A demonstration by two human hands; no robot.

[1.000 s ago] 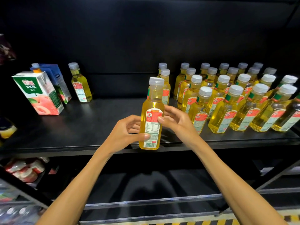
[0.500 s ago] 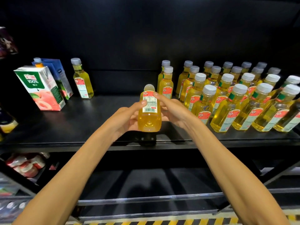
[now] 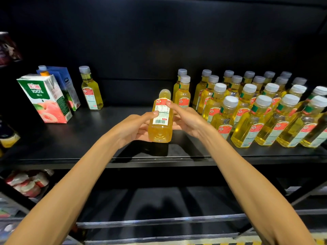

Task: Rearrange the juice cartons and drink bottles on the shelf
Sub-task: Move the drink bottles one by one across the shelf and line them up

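Bottle (image 3: 160,126) of yellow drink was held in both hands above the middle of the shelf (image 3: 99,138). It was tilted with its cap toward the far wall and its base toward the near edge, label facing up. The left hand (image 3: 135,129) gripped its left side, thumb on the label. The right hand (image 3: 188,122) gripped its right side, one fingertip on the label's upper red band. Just beyond it, two bottles (image 3: 183,93) stood upright, one behind the other. To the right, a block of bottles (image 3: 256,110) with white caps stood in rows from the near edge to the far wall. At far left, a single bottle (image 3: 91,91) stood beside a blue carton (image 3: 69,85). A peach carton (image 3: 47,99) stood nearer, just in front of the blue one. Below was a dark lower shelf (image 3: 159,200), with red and white packets (image 3: 26,183) to its left.
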